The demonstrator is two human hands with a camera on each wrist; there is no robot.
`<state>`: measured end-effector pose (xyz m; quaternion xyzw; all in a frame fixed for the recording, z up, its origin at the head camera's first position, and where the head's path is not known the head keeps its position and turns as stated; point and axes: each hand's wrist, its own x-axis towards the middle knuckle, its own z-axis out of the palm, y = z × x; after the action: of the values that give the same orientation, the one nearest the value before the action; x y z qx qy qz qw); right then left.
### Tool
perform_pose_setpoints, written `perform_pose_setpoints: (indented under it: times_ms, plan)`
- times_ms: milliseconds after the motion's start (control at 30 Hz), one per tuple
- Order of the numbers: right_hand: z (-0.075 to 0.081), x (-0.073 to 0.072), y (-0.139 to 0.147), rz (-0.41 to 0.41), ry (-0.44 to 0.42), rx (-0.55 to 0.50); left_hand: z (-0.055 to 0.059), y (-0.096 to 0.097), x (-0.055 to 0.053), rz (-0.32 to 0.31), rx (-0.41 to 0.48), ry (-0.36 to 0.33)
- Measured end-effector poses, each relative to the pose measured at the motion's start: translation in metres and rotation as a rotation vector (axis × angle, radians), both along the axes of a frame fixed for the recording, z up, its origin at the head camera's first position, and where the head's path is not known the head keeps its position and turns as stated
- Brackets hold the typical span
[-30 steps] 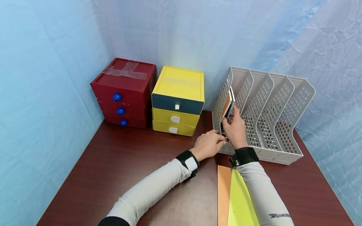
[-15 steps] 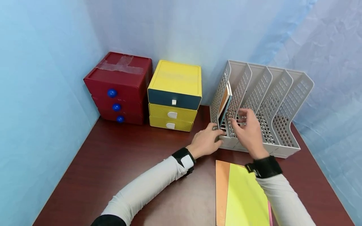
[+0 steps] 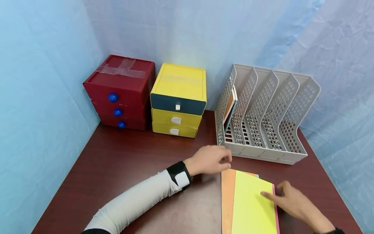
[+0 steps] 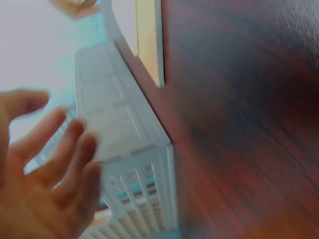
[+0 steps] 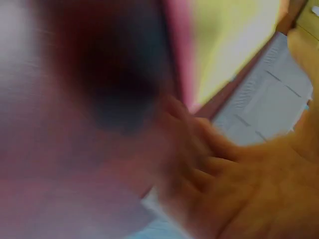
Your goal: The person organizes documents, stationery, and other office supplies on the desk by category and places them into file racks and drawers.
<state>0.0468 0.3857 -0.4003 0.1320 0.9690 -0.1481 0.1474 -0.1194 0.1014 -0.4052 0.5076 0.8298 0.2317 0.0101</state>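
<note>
A flat stack lies on the table's front right: a bright yellow booklet on top, an orange one showing at its left, a pink strip along its right. Over the yellow booklet's right edge hovers my right hand, thumb and fingers spread around that edge, holding nothing. My left hand, loosely bent and holding nothing, hangs between the stack and a grey file rack. Two thin books lean in the rack's leftmost slot. Both wrist views are blurred; the right one shows the yellow booklet beside the fingers.
At the back left stand a dark red drawer box with blue knobs and a yellow drawer box with a dark top drawer. Perforated dividers split the rack into several slots. Light blue cloth hangs around the brown table.
My right hand has left the books in the rack and come right and down to the yellow booklet. My left hand has let go of the rack's front corner and drawn back slightly.
</note>
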Motion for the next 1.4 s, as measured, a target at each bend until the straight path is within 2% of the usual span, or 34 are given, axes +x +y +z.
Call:
perform_pose_setpoints:
  times_ms: [67,100,167,233,333,433,533,667,767,900,1000,1033,1100,1133,1200,1267,1333,1367,1400]
  plan:
    - [-0.011,0.013,0.0,-0.051,-0.116,-0.022,-0.003,0.006,0.01,-0.056,-0.142,0.004]
    - [-0.016,0.017,-0.002,-0.067,-0.142,-0.033,-0.005,0.01,0.016,-0.08,-0.204,0.014]
    - [-0.023,0.023,-0.008,-0.089,-0.14,-0.083,-0.01,0.017,0.027,-0.107,-0.318,0.042]
    - [-0.027,0.027,-0.015,-0.085,-0.097,-0.118,-0.015,0.023,0.038,-0.125,-0.396,0.078]
    - [-0.03,0.029,-0.022,-0.127,-0.068,-0.188,-0.022,0.029,0.051,-0.118,-0.449,0.107]
    - [-0.031,0.032,-0.023,-0.182,-0.066,-0.234,-0.025,0.033,0.057,-0.101,-0.435,0.097]
    - [-0.028,0.036,-0.023,-0.235,-0.047,-0.268,-0.025,0.035,0.058,-0.097,-0.412,0.071]
    - [-0.012,0.04,-0.023,-0.279,0.027,-0.387,-0.023,0.037,0.058,-0.097,-0.387,0.025]
    - [0.004,0.04,-0.022,-0.217,0.004,-0.639,-0.024,0.039,0.056,-0.096,-0.359,-0.002]
    - [0.024,0.042,-0.02,-0.068,-0.101,-0.955,-0.026,0.042,0.053,-0.11,-0.32,-0.004]
    - [0.037,0.044,-0.023,0.003,-0.103,-1.025,-0.027,0.043,0.051,-0.119,-0.272,-0.03]
    - [0.042,0.045,-0.025,0.015,-0.09,-1.015,-0.028,0.044,0.05,-0.123,-0.241,-0.045]
    - [0.05,0.046,-0.029,0.046,-0.061,-1.009,-0.029,0.044,0.049,-0.138,-0.143,-0.132]
    - [0.054,0.046,-0.031,0.061,-0.042,-1.012,-0.03,0.045,0.048,-0.15,-0.07,-0.214]
    - [0.064,0.048,-0.036,0.09,0.016,-0.985,-0.029,0.045,0.047,-0.169,0.093,-0.456]
    - [0.075,0.05,-0.04,0.103,0.076,-0.963,-0.027,0.046,0.046,-0.173,0.266,-0.773]
    - [0.085,0.052,-0.045,0.087,0.145,-0.919,-0.024,0.045,0.045,-0.176,0.422,-1.049]
    - [0.09,0.052,-0.048,0.069,0.184,-0.866,-0.021,0.044,0.045,-0.177,0.474,-1.141]
    - [0.095,0.053,-0.051,0.048,0.218,-0.821,-0.017,0.043,0.043,-0.181,0.511,-1.188]
